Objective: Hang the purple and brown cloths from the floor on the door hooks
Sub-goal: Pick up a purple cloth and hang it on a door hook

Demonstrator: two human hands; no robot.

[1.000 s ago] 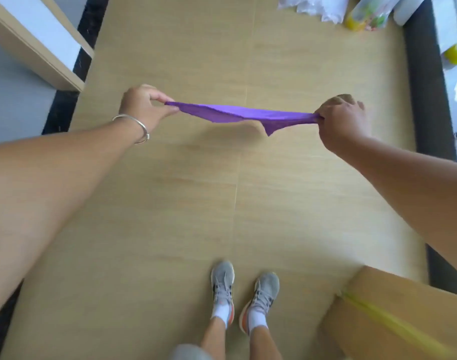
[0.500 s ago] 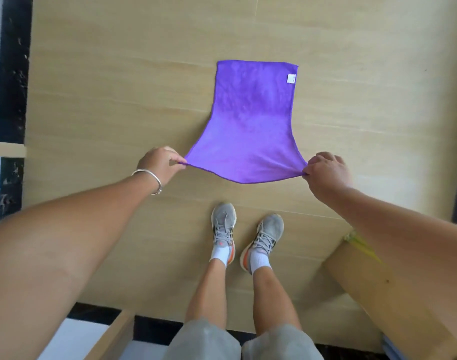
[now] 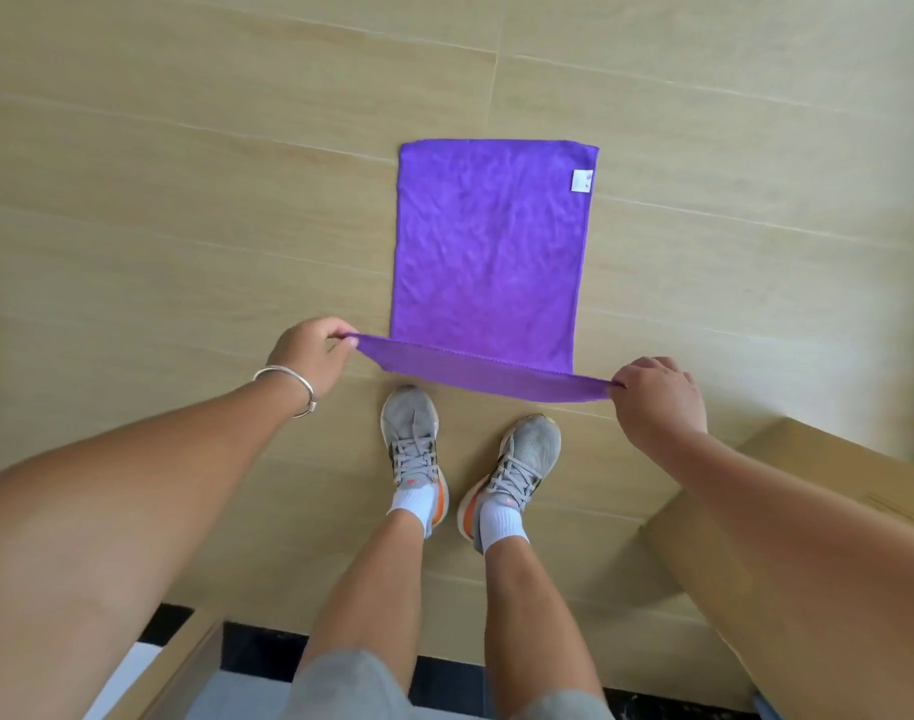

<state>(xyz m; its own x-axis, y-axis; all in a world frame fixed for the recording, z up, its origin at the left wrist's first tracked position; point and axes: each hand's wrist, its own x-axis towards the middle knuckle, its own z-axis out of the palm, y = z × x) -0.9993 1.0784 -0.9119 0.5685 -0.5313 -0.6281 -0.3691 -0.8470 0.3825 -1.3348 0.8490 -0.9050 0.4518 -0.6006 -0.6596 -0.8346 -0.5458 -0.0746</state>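
A purple cloth (image 3: 488,252) with a small white label near its far right corner lies mostly flat on the wooden floor ahead of my feet. Its near edge is lifted off the floor and stretched between my hands. My left hand (image 3: 311,358), with a silver bangle on the wrist, pinches the near left corner. My right hand (image 3: 657,394) pinches the near right corner. No brown cloth, door or hooks are in view.
My two grey shoes (image 3: 410,449) stand just behind the cloth's raised edge. A cardboard box (image 3: 808,480) sits at the right beside my right arm. A black floor strip (image 3: 257,649) and a pale wooden frame edge (image 3: 184,667) lie behind my legs.
The cloth, first held taut in the air, was lowered onto the floor. Since half a second ago more of it lies flat and my hands have spread the near edge wider.
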